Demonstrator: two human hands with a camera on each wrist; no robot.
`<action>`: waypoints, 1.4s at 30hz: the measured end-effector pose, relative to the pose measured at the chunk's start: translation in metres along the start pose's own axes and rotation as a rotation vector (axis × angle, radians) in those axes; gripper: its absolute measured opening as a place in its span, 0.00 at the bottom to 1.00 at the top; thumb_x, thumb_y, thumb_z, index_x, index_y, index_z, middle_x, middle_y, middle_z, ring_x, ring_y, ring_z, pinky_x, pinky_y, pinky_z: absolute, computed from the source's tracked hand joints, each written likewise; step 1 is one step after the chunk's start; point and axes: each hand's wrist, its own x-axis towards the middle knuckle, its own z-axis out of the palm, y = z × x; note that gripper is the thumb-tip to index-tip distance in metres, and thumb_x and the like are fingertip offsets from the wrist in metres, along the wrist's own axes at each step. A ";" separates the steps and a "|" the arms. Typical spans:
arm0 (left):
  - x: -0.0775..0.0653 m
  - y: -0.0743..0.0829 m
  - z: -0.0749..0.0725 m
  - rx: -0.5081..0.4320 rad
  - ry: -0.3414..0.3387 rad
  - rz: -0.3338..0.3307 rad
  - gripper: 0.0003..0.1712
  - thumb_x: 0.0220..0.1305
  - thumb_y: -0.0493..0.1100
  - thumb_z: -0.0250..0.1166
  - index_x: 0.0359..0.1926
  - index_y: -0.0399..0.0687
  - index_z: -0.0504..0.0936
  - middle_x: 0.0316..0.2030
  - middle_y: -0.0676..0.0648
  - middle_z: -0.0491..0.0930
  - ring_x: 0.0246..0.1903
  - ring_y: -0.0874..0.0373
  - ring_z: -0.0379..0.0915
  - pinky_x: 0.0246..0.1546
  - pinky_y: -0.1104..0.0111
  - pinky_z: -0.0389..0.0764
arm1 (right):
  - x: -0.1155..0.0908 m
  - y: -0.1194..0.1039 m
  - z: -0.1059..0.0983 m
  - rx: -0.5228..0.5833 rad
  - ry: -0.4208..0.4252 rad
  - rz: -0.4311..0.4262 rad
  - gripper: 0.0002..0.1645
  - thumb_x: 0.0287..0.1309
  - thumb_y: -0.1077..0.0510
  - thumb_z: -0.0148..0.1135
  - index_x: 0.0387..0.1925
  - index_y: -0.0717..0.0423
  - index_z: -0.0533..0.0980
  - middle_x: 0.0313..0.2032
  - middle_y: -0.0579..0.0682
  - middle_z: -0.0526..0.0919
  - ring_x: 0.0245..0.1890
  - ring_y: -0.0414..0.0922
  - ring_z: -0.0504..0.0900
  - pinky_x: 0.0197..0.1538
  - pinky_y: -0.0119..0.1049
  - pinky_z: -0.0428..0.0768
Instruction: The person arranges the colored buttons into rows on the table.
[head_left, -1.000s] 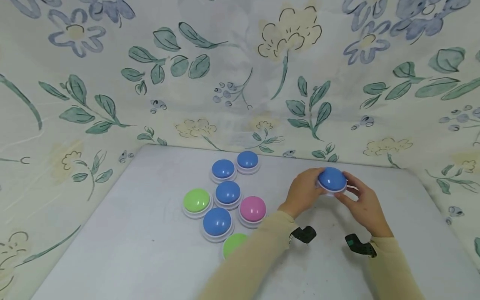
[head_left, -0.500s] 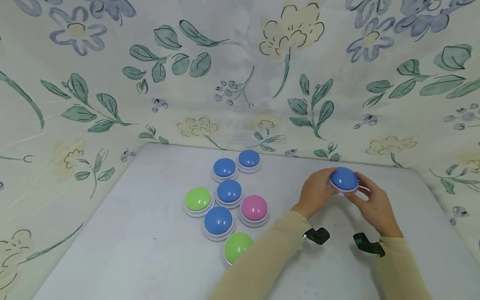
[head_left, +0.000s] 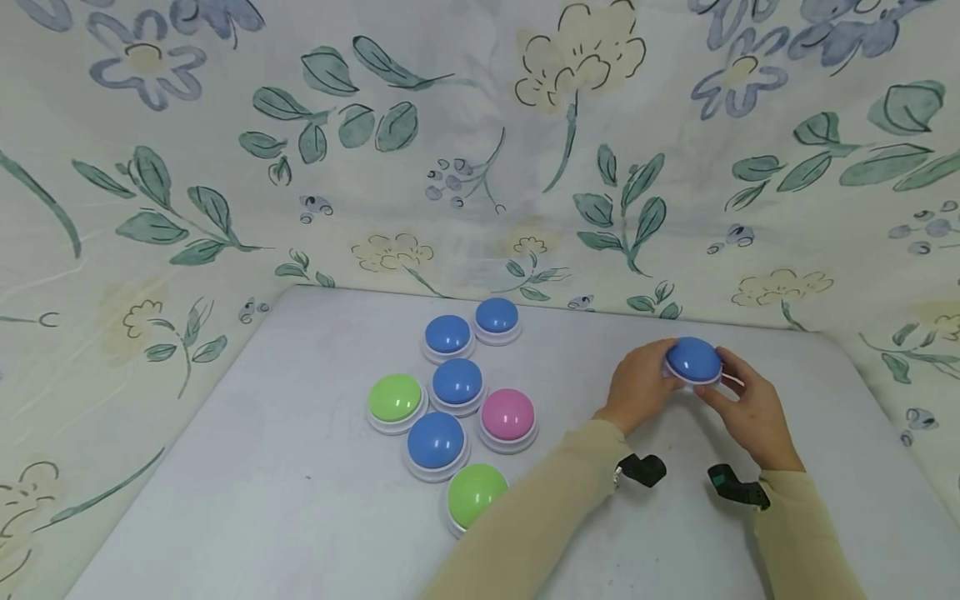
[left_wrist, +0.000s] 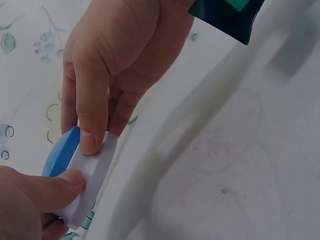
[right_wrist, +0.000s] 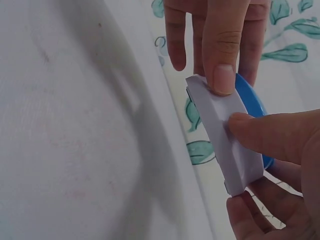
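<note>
A blue dome push button [head_left: 693,360] with a white base is held up over the right part of the table. On its left side my left hand [head_left: 639,385] grips the rim, while my right hand [head_left: 752,417] pinches the opposite side. Both thumbs press on the white base [left_wrist: 90,170] in the left wrist view, with the fingers curled behind. The right wrist view shows the same button edge-on, its base [right_wrist: 227,135] turned toward the camera and its blue dome facing away.
Several similar buttons stand on the white table [head_left: 262,500] to the left: blue ones [head_left: 435,440], a pink one [head_left: 507,414] and two green ones [head_left: 395,397]. My left sleeve [head_left: 536,517] partly covers the nearer green button [head_left: 475,496]. A flower-patterned cloth [head_left: 465,217] hangs behind.
Both hands have shifted right together with the blue button, mostly in the first half second. The nearer green button shows more from behind the sleeve.
</note>
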 end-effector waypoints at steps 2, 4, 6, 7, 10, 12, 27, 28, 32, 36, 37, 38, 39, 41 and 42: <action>0.000 0.000 0.002 0.000 -0.010 -0.006 0.33 0.64 0.44 0.71 0.69 0.49 0.73 0.64 0.54 0.76 0.64 0.65 0.70 0.65 0.74 0.68 | 0.000 0.003 0.001 -0.003 0.000 0.005 0.43 0.65 0.60 0.66 0.74 0.71 0.56 0.66 0.75 0.66 0.64 0.70 0.68 0.61 0.63 0.70; 0.001 0.000 0.004 0.002 -0.020 -0.011 0.33 0.64 0.43 0.71 0.69 0.49 0.73 0.64 0.54 0.76 0.64 0.65 0.70 0.65 0.75 0.68 | 0.001 0.005 0.001 -0.008 -0.001 0.017 0.43 0.66 0.59 0.65 0.74 0.71 0.56 0.66 0.74 0.66 0.65 0.70 0.68 0.61 0.62 0.70; 0.002 0.000 0.006 0.009 -0.030 -0.012 0.33 0.64 0.44 0.71 0.69 0.49 0.73 0.64 0.54 0.76 0.64 0.65 0.70 0.65 0.75 0.69 | 0.001 0.007 0.001 -0.009 -0.004 0.033 0.43 0.66 0.59 0.65 0.74 0.70 0.56 0.67 0.74 0.65 0.65 0.70 0.67 0.62 0.62 0.70; 0.002 0.000 0.007 0.014 -0.034 -0.013 0.33 0.65 0.44 0.70 0.69 0.49 0.73 0.64 0.54 0.76 0.64 0.65 0.70 0.64 0.75 0.69 | 0.001 0.008 0.001 -0.010 -0.005 0.042 0.43 0.66 0.59 0.65 0.74 0.70 0.55 0.67 0.74 0.65 0.65 0.70 0.67 0.62 0.62 0.70; 0.003 -0.001 0.010 0.037 -0.052 -0.017 0.33 0.65 0.44 0.70 0.70 0.50 0.73 0.65 0.55 0.75 0.64 0.66 0.70 0.65 0.75 0.68 | 0.000 0.010 0.002 -0.011 -0.011 0.063 0.44 0.67 0.59 0.65 0.74 0.70 0.55 0.68 0.74 0.64 0.66 0.70 0.66 0.63 0.62 0.70; 0.004 -0.001 0.013 0.050 -0.065 -0.016 0.33 0.66 0.45 0.69 0.70 0.51 0.72 0.65 0.56 0.75 0.64 0.66 0.70 0.65 0.75 0.68 | 0.000 0.012 0.002 -0.012 -0.015 0.065 0.44 0.67 0.59 0.64 0.74 0.71 0.54 0.68 0.74 0.63 0.66 0.70 0.66 0.63 0.62 0.69; 0.009 -0.006 0.021 0.077 -0.147 0.005 0.30 0.71 0.45 0.63 0.72 0.50 0.70 0.68 0.56 0.72 0.66 0.67 0.67 0.66 0.76 0.66 | 0.001 0.023 0.007 -0.038 -0.018 0.117 0.44 0.67 0.62 0.63 0.74 0.73 0.52 0.68 0.77 0.62 0.67 0.71 0.64 0.66 0.62 0.67; 0.009 -0.007 0.021 0.073 -0.150 0.005 0.30 0.71 0.45 0.63 0.72 0.50 0.69 0.68 0.56 0.72 0.66 0.67 0.66 0.67 0.76 0.65 | 0.002 0.024 0.007 -0.037 -0.019 0.122 0.43 0.67 0.62 0.63 0.74 0.73 0.52 0.68 0.77 0.61 0.67 0.71 0.64 0.66 0.61 0.67; 0.009 -0.010 0.020 0.059 -0.156 0.012 0.30 0.72 0.45 0.62 0.72 0.49 0.69 0.68 0.55 0.71 0.67 0.66 0.66 0.67 0.76 0.64 | 0.003 0.024 0.010 -0.037 -0.023 0.138 0.43 0.68 0.63 0.62 0.74 0.73 0.51 0.68 0.77 0.60 0.67 0.72 0.63 0.67 0.61 0.66; 0.010 -0.011 0.019 0.067 -0.157 0.030 0.31 0.71 0.45 0.63 0.72 0.48 0.68 0.69 0.54 0.71 0.67 0.66 0.65 0.67 0.77 0.63 | 0.004 0.024 0.011 -0.048 -0.026 0.142 0.44 0.68 0.62 0.62 0.75 0.72 0.50 0.68 0.77 0.60 0.68 0.71 0.62 0.68 0.60 0.66; 0.010 -0.011 0.019 0.071 -0.158 0.035 0.31 0.71 0.45 0.63 0.73 0.48 0.68 0.69 0.54 0.71 0.67 0.66 0.65 0.67 0.77 0.63 | 0.004 0.024 0.011 -0.050 -0.027 0.144 0.44 0.68 0.62 0.62 0.75 0.72 0.50 0.69 0.77 0.60 0.68 0.71 0.62 0.68 0.61 0.65; 0.010 -0.011 0.019 0.073 -0.157 0.041 0.31 0.71 0.45 0.63 0.72 0.48 0.68 0.69 0.54 0.71 0.67 0.66 0.65 0.67 0.77 0.63 | 0.004 0.024 0.011 -0.049 -0.027 0.145 0.44 0.68 0.62 0.62 0.75 0.72 0.50 0.69 0.77 0.60 0.68 0.71 0.62 0.68 0.61 0.65; 0.011 -0.011 0.020 0.075 -0.160 0.042 0.32 0.71 0.45 0.64 0.73 0.48 0.68 0.69 0.54 0.71 0.68 0.66 0.65 0.67 0.77 0.62 | 0.004 0.024 0.011 -0.054 -0.027 0.146 0.44 0.68 0.61 0.62 0.75 0.72 0.50 0.69 0.77 0.60 0.68 0.71 0.62 0.68 0.61 0.65; 0.011 -0.012 0.020 0.074 -0.167 0.046 0.32 0.71 0.44 0.64 0.73 0.49 0.68 0.69 0.54 0.70 0.68 0.66 0.65 0.68 0.77 0.62 | 0.004 0.025 0.011 -0.054 -0.025 0.148 0.44 0.69 0.61 0.62 0.75 0.72 0.50 0.69 0.76 0.60 0.68 0.71 0.62 0.68 0.61 0.65; 0.011 -0.012 0.020 0.069 -0.169 0.047 0.32 0.71 0.44 0.64 0.73 0.48 0.68 0.69 0.54 0.70 0.68 0.66 0.65 0.68 0.77 0.62 | 0.003 0.025 0.011 -0.051 -0.025 0.149 0.44 0.69 0.61 0.61 0.75 0.72 0.50 0.69 0.76 0.59 0.69 0.71 0.62 0.68 0.61 0.65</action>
